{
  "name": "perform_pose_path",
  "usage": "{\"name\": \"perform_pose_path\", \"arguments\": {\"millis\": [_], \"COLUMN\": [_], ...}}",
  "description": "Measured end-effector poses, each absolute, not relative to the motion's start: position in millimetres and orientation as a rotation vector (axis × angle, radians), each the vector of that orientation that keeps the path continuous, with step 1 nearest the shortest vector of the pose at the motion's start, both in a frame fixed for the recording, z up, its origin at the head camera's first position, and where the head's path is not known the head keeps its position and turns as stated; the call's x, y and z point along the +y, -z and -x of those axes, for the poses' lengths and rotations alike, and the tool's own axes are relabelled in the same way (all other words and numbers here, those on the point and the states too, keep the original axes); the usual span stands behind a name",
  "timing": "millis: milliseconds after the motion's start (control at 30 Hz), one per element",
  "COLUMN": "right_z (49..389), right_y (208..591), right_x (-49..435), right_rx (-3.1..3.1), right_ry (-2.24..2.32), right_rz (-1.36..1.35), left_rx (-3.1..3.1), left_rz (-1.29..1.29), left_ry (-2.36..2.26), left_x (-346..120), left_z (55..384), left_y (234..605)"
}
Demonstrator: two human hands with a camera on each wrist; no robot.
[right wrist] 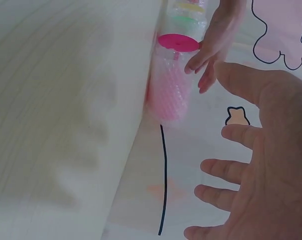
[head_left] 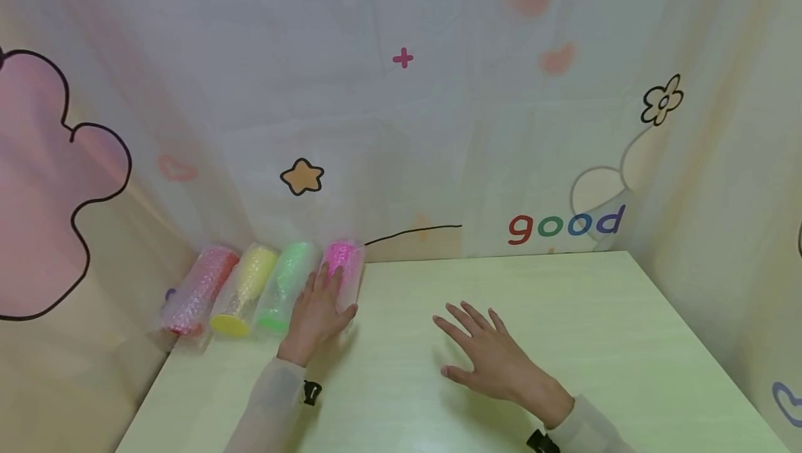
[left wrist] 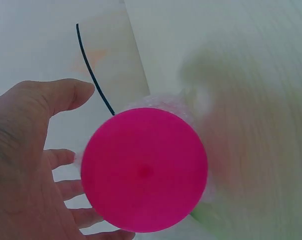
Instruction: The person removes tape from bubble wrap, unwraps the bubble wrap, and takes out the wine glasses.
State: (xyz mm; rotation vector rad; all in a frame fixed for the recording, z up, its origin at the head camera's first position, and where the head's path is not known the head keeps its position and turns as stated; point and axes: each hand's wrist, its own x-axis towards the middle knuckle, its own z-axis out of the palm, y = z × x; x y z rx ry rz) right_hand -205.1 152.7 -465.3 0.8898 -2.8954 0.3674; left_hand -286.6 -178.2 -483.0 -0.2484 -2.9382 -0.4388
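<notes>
A row of bubble-wrapped cylinders lies on the left side of the table, against the curtain. From the left come a red one (head_left: 203, 289), a yellow one (head_left: 247, 286) and a green one (head_left: 287, 286); at the right end is a bright pink one (head_left: 344, 252). My left hand (head_left: 316, 317) reaches over the pink cylinder, its fingers extended along the wrap and its thumb spread to the right. In the left wrist view, the flat pink end (left wrist: 146, 172) faces the camera beside the fingertips. My right hand (head_left: 491, 362) hovers over the middle of the table, fingers spread, holding nothing.
The pale wooden table (head_left: 564, 314) has its back edge against a printed curtain (head_left: 438, 161), which also hangs along both sides. A black band clip shows at each wrist, the right one (head_left: 542, 441) near the bottom of the head view.
</notes>
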Motion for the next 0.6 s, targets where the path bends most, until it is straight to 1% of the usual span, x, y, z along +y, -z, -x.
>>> {"name": "perform_pose_path", "arguments": {"millis": [333, 600], "right_z": [206, 207], "right_y": [469, 467], "right_x": [154, 155], "right_rx": [-2.881, -2.875], "right_ry": [-0.402, -0.408], "right_rz": [-0.905, -0.899], "left_rx": [-2.995, -2.950], "left_rz": [0.202, 0.250], "left_ry": [0.582, 0.667], "left_x": [-181, -182], "left_z": [295, 293], "left_y": [494, 497]}}
